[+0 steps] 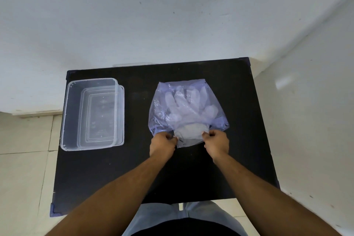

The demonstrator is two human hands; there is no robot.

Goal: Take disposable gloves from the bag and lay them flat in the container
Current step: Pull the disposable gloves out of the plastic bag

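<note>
Nearest, the left hand [162, 141] and right hand [216, 140] each pinch the near edge of the bag [162, 109] on the black counter [134, 168], grip closed on plastic. The gloves [188, 104] remain inside. The container [70, 113], well apart at left, looks empty; nothing is transferred yet.

Black table [191, 174] against a white wall [172, 15]. Left side: clear container [72, 113], open, resting on its lid [121, 117]. Right side: translucent bluish bag [218, 119], lying flat, mouth toward the person, a stack of gloves [189, 105] visible inside, fingers pointing away. Left hand [162, 143] and right hand [216, 142] each pinch the near edge of the plastic, well apart from the container. Tiled floor [24, 168] below.
</note>
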